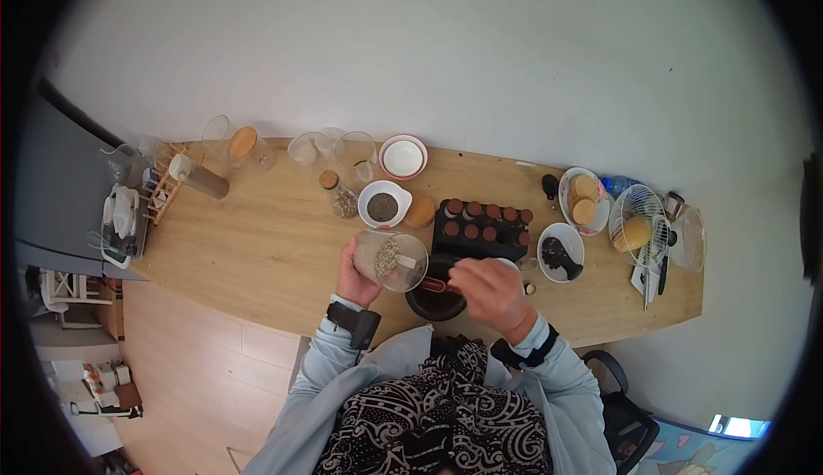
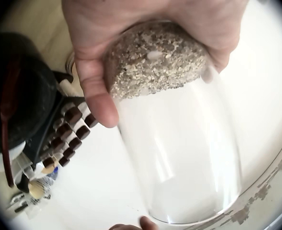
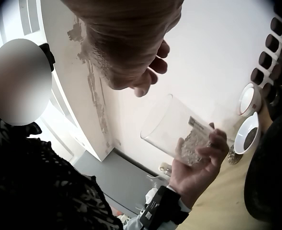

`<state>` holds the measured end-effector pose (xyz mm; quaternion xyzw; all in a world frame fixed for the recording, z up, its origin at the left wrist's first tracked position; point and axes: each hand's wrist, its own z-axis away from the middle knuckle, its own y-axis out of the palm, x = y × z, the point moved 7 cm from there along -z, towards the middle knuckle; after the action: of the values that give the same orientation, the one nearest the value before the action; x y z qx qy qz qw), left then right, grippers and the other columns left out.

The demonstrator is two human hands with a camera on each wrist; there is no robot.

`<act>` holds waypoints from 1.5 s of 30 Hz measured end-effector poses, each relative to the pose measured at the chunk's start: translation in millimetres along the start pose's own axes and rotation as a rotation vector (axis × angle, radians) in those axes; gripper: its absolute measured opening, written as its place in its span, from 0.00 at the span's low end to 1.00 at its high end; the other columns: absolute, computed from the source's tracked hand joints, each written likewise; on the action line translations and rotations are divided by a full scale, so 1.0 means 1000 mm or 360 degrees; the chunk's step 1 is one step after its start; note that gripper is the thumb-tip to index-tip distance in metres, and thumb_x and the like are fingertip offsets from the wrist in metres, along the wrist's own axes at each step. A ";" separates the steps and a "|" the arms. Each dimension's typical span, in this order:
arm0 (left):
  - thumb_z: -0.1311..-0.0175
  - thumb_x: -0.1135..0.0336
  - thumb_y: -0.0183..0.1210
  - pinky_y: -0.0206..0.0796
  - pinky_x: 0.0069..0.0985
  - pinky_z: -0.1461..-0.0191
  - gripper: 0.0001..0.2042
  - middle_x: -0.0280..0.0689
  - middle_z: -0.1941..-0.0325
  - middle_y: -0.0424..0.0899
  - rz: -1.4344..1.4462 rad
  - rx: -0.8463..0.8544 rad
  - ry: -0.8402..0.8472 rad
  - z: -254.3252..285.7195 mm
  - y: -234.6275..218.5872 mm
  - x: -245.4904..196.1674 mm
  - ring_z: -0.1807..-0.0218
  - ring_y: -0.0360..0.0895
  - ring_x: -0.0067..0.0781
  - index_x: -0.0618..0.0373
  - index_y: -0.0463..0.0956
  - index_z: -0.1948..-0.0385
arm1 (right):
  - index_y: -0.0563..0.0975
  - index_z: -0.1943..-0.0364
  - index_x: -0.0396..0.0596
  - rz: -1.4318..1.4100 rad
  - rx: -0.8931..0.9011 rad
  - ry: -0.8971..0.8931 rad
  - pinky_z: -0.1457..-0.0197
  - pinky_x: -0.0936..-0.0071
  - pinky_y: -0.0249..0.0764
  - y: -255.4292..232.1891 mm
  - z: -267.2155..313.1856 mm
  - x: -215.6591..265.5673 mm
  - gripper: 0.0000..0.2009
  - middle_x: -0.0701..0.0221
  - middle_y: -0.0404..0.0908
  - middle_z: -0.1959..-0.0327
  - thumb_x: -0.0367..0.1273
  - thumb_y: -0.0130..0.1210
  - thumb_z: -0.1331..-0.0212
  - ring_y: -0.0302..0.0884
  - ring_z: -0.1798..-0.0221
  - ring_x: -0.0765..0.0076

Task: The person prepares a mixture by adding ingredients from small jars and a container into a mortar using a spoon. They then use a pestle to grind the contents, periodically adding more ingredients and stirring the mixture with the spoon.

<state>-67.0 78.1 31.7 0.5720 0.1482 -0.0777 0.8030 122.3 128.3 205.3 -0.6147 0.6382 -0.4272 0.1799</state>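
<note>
My left hand [image 1: 360, 276] grips the base of a clear glass jar [image 2: 179, 153], tilted with its mouth toward my right hand. Pale grey-brown gravel [image 2: 155, 62] fills the jar's lower end, and a whitish strip shows at its side in the head view. My right hand [image 1: 493, 295] hovers near the jar's mouth, fingers loosely bent with nothing visible held in the right wrist view [image 3: 131, 52]. Below it on the table sits a black bowl [image 1: 433, 306]. A dark red spoon-like tool [image 2: 6, 115] overlaps the bowl.
A black rack of brown-capped bottles [image 1: 480, 229] stands beyond the bowl. Left of it are a white bowl of dark grains [image 1: 383, 205] and a corked bottle [image 1: 341, 199]. To the right, a white bowl [image 1: 559, 252] holds black material. A wire basket [image 1: 639, 218] stands farther right.
</note>
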 end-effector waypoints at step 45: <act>0.31 0.53 0.47 0.68 0.31 0.44 0.23 0.39 0.50 0.78 -0.0577 -0.0259 0.0157 0.031 -0.039 0.008 0.49 0.76 0.31 0.62 0.67 0.43 | 0.78 0.68 0.42 -0.0305 0.0129 0.0928 0.72 0.61 0.70 0.001 0.079 -0.029 0.05 0.60 0.78 0.75 0.30 0.57 0.44 0.77 0.74 0.53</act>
<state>-66.0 36.6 3.1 0.4722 0.2938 -0.1805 0.8112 187.1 129.8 151.1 -0.5159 0.5845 -0.6257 -0.0275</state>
